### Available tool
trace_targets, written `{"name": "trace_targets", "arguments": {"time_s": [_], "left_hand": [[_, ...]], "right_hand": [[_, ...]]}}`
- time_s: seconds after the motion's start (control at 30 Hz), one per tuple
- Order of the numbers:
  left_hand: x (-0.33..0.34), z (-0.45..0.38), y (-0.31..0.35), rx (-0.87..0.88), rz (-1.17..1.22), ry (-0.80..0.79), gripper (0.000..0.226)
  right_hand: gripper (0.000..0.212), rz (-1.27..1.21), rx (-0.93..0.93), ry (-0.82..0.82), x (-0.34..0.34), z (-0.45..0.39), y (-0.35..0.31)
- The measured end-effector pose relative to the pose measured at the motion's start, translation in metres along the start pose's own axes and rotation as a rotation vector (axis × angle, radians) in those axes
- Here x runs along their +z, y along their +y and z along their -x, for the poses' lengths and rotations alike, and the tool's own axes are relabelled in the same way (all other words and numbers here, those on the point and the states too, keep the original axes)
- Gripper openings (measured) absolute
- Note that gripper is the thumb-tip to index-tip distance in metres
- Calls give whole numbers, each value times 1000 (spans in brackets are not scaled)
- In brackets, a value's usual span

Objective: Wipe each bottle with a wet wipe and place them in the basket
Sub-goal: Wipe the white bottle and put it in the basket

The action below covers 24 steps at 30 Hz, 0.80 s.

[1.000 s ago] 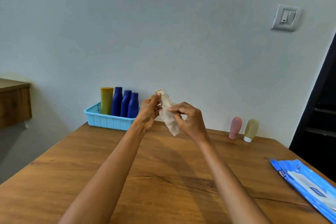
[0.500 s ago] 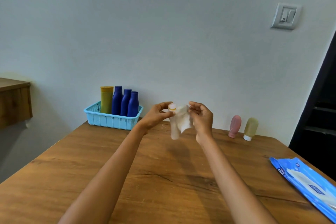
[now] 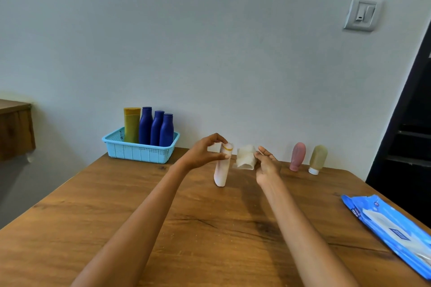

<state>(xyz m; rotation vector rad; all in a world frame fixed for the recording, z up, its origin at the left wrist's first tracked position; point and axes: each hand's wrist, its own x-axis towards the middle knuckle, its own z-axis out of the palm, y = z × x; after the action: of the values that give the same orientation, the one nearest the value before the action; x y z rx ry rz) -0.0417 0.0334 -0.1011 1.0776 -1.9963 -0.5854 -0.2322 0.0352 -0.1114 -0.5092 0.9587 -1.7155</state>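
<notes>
My left hand (image 3: pixel 205 152) pinches the top of a pale pink bottle (image 3: pixel 221 169), which hangs upright above the wooden table (image 3: pixel 163 228). Just to its right, my right hand (image 3: pixel 267 165) holds a crumpled white wet wipe (image 3: pixel 246 158), apart from the bottle. A light blue basket (image 3: pixel 140 152) stands at the table's far left against the wall, holding a mustard-yellow bottle (image 3: pixel 131 124) and three dark blue bottles (image 3: pixel 156 128). A pink bottle (image 3: pixel 297 156) and a beige bottle (image 3: pixel 317 159) stand cap-down at the far right by the wall.
A blue pack of wet wipes (image 3: pixel 394 232) lies near the table's right edge. A wooden cabinet (image 3: pixel 15 128) stands off to the left. A dark doorway (image 3: pixel 410 135) is on the right, and a wall switch (image 3: pixel 361 14) above.
The wipe was wrapped round the bottle before. Now my right hand has drawn the wipe off to the right, and my left hand holds the bottle alone by its top, lower than before.
</notes>
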Motion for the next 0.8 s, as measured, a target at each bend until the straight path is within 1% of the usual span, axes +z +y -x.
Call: {"name": "trace_targets", "arguments": {"time_s": [0.1,0.2,0.3,0.33,0.4,0.47,0.57,0.63,0.73,0.8], "left_hand": [[-7,0,-1,29,-142,54,29],[-10,-2,5,28,-287,134,38],[-8,-3,7,36,-415,126,42],[-8,-3,7,37,-430,125,43],[-8,-3,7,39,-443,134,42],[-10,-3,5,38,-442,143,39],[-13,-1,2,42,-445,159,35],[-12,0,0,41,-433,169,33],[-11,0,0,31,-426,176,35],[-11,1,1,21,-429,172,37]], "right_hand": [[31,-49,74,-7,3,2,4],[27,-163,143,-13,6,9,7],[31,-237,172,-116,13,18,12],[31,-205,173,-154,16,21,15],[33,-56,160,-204,20,25,24],[35,97,145,-219,20,26,31],[37,223,153,-253,16,24,33],[31,350,121,-255,12,25,31],[18,609,4,-220,10,28,29],[13,705,-26,-210,9,26,32]]}}
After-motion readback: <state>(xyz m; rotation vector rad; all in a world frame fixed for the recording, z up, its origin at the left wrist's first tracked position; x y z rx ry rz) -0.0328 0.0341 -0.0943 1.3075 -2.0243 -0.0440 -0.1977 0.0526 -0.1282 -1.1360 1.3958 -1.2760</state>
